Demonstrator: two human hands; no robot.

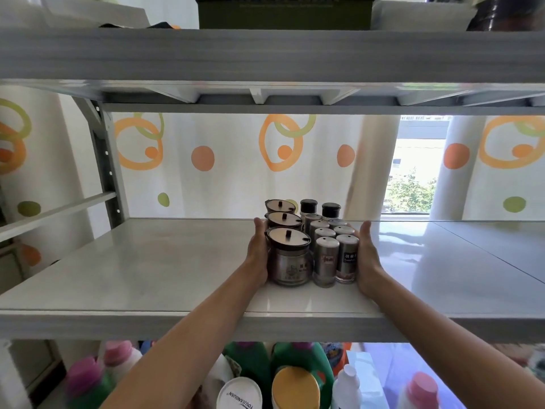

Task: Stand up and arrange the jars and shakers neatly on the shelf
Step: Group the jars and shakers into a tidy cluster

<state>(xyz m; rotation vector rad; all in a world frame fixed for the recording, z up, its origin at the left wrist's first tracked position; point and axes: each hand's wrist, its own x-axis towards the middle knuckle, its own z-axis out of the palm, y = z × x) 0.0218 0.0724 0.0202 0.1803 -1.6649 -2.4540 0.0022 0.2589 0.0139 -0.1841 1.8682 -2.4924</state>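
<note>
While every container stands upright mid-shelf (147, 278), the left hand (259, 255) lies flat against three lidded jars (290, 261) and the right hand (365, 258) against the steel shakers (336, 252), fingers straight and together, gripping nothing. They look hard, smooth, breakable and top-heavy; pressing low on the sides seems safest.

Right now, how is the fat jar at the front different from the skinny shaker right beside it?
The front jar is wide and squat; the front shaker is slim and narrow. The jar has a flat lid with a dark knob on top; the shaker has a rounded silver cap with no knob. The left hand presses against the jar, while the shaker sits in the middle, touched by neither hand. Both stand upright on the shelf and carry labels.
</note>
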